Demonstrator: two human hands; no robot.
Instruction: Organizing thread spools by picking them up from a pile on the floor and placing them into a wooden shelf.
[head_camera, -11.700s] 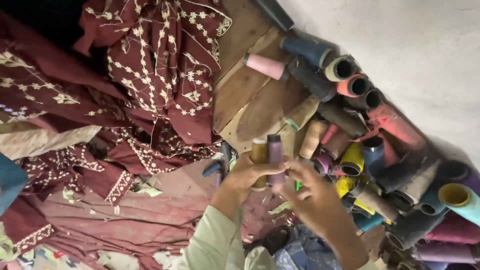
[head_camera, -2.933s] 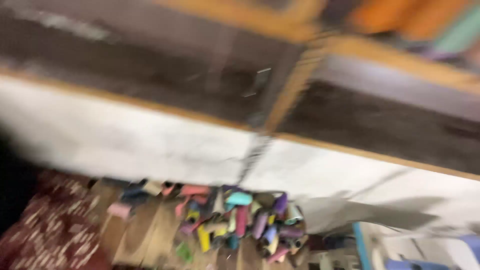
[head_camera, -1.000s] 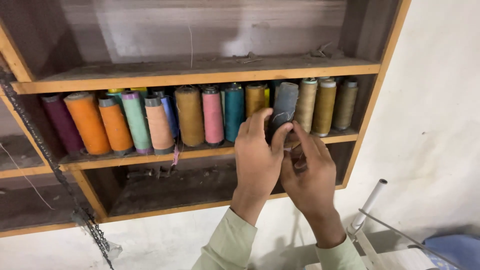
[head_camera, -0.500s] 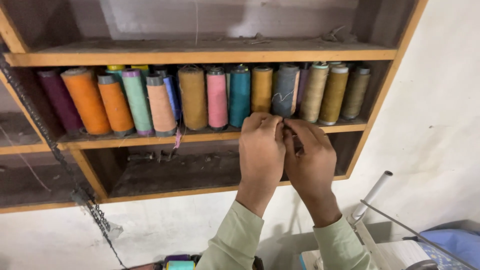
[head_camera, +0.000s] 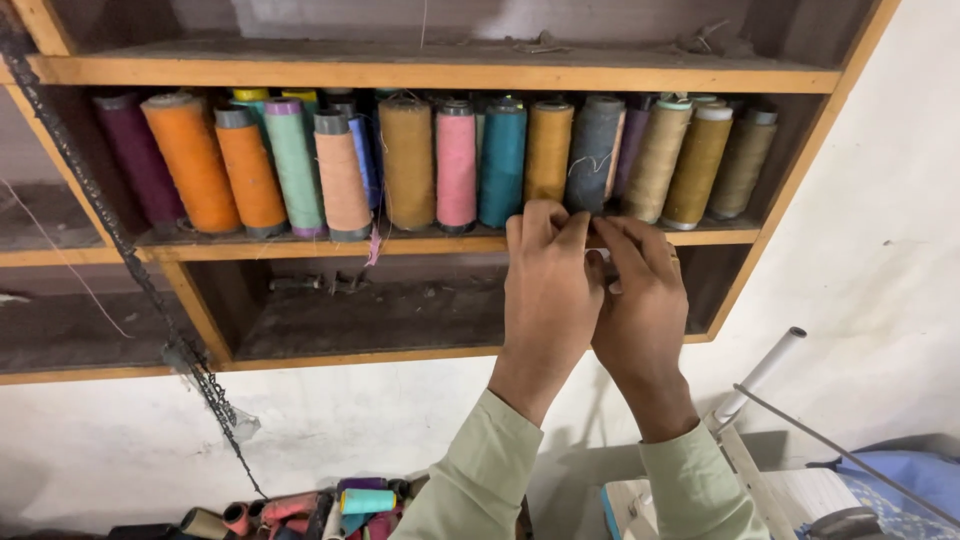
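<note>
My left hand (head_camera: 549, 290) and my right hand (head_camera: 641, 300) are raised to a wooden wall shelf (head_camera: 430, 243), side by side and touching. Their fingertips are pinched together at the shelf's front edge, just below a grey-blue thread spool (head_camera: 594, 152). That spool stands upright in the row, with a loose pale thread hanging across it. I cannot make out anything between the fingertips. A mustard spool (head_camera: 549, 150) stands to its left and a tan spool (head_camera: 657, 160) to its right.
The row also holds orange (head_camera: 186, 160), green, pink (head_camera: 456, 165) and teal (head_camera: 502, 160) spools. The shelf above and the compartment below look bare. A dark chain (head_camera: 130, 270) hangs at the left. Loose spools (head_camera: 330, 505) lie low down; a white rod (head_camera: 760, 375) and blue cloth sit at the right.
The grey-blue spool that my hands held up a second ago now stands in the shelf row. My hands have dropped to the shelf edge below it.
</note>
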